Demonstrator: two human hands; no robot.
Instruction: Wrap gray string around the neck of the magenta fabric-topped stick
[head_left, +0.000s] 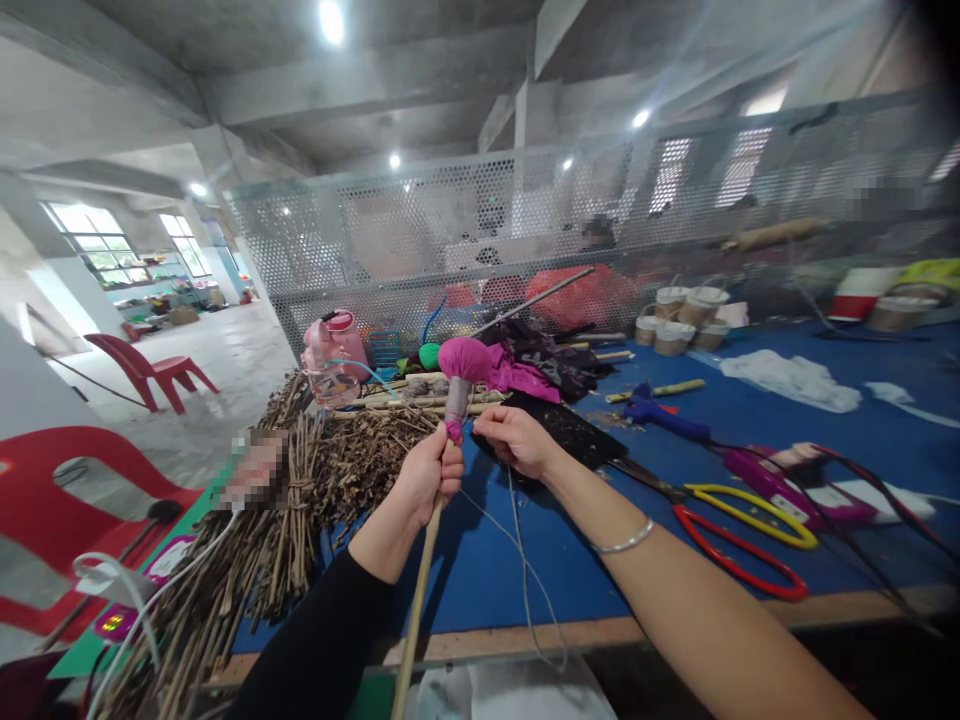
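My left hand is wrapped round a pale wooden stick, just below its top end. That end carries a round magenta cloth head, with a neck of tightly wound grey string beneath it. A scrap of magenta cloth shows at the lower edge of the winding. Close by on the right, my right hand is closed in a pinch on thin grey string. The loose string hangs in a loop past the table's front edge. My fingertips hide the exact spot they pinch.
Dry twig bundles cover the table's left side. Large scissors with yellow and red handles and a blue-handled tool lie right. Behind are dark cloth, a pink jug, small pots and a perforated metal screen.
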